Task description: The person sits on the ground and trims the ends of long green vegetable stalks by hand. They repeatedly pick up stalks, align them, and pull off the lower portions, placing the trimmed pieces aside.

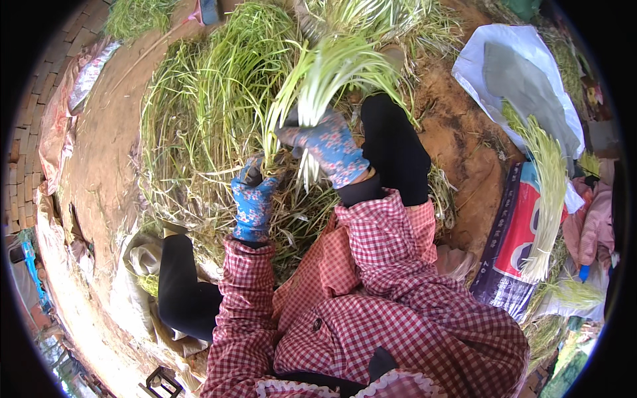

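Both of my hands wear blue flowered gloves with dark palms. My right hand (323, 142) is closed around a bundle of pale-stemmed green shoots (314, 92), whose white ends stick out below the fist and whose leafy tops fan out above. Lower and to the left, my left hand (255, 199) grips the root end of a small bunch of green shoots (271, 142), with brown dry matter at its base. Directly behind that hand is a large heap of long green shoots (214, 84). Some shoot tops look blurred.
At right, a bundle of trimmed pale shoots (542, 199) lies across a printed plastic sack (502, 239) below a white sack (527, 74). More shoots (378, 17) lie at the top. Bare earth (109, 139) borders the heap on the left, with brick paving (25, 164) beyond.
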Available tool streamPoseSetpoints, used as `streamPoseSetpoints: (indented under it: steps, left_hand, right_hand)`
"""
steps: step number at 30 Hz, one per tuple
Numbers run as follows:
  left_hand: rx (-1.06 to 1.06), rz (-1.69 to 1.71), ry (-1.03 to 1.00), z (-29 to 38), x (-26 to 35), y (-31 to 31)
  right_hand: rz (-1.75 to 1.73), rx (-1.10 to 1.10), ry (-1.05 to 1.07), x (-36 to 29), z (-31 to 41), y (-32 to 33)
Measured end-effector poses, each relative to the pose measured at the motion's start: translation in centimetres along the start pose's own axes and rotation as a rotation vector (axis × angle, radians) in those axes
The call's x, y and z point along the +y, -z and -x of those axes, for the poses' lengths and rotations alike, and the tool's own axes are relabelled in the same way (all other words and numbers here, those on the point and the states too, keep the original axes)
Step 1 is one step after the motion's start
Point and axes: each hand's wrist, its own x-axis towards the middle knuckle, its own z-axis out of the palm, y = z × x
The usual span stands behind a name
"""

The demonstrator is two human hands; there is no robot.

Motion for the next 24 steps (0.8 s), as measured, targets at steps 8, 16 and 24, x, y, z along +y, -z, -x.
streamPoseSetpoints:
  steps: [8, 16, 24]
  left_hand:
    - [0.458, -0.045, 0.246, -3.3, -4.9, 10.3]
    - [0.336, -0.945, -0.205, -2.0, 4.1, 7.2]
    - [-0.254, -0.253, -0.167, -2.1, 3.3, -2.9]
  right_hand:
    - [-0.361, 0.222, 0.181, 0.7, -1.3, 2.0]
    - [-0.21, 0.198, 0.178, 0.4, -0.9, 1.1]
    - [-0.201, 0.11, 0.184, 0.2, 0.0, 0.4]
